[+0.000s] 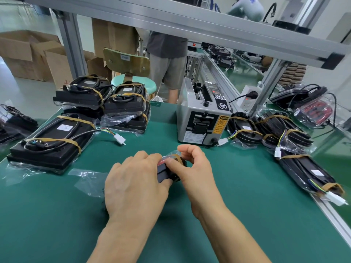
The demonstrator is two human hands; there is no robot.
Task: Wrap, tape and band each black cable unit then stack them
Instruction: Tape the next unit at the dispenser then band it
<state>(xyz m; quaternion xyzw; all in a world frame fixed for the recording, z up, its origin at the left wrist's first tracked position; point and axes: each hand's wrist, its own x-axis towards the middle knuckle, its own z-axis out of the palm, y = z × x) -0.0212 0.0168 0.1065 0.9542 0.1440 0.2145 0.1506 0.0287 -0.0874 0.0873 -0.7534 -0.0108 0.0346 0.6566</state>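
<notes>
A black cable unit (164, 172) in a clear plastic bag lies on the green mat in front of me, mostly hidden under my hands. My left hand (134, 184) covers it from the left, fingers curled over its top. My right hand (191, 168) pinches the bag's far end, where a brown rubber band (177, 157) and a bit of red show. Loose clear bag (89, 180) sticks out to the left. A stack of banded black units (79, 95) stands at the back left, with one large banded unit (55, 137) in front of it.
A grey tape dispenser (203, 114) stands mid-back on the mat (247, 186). Several banded units (273, 128) lie along the right edge, white connectors sticking out. A person stands behind the bench by a green stool (133, 80). Aluminium frame posts rise at both back corners.
</notes>
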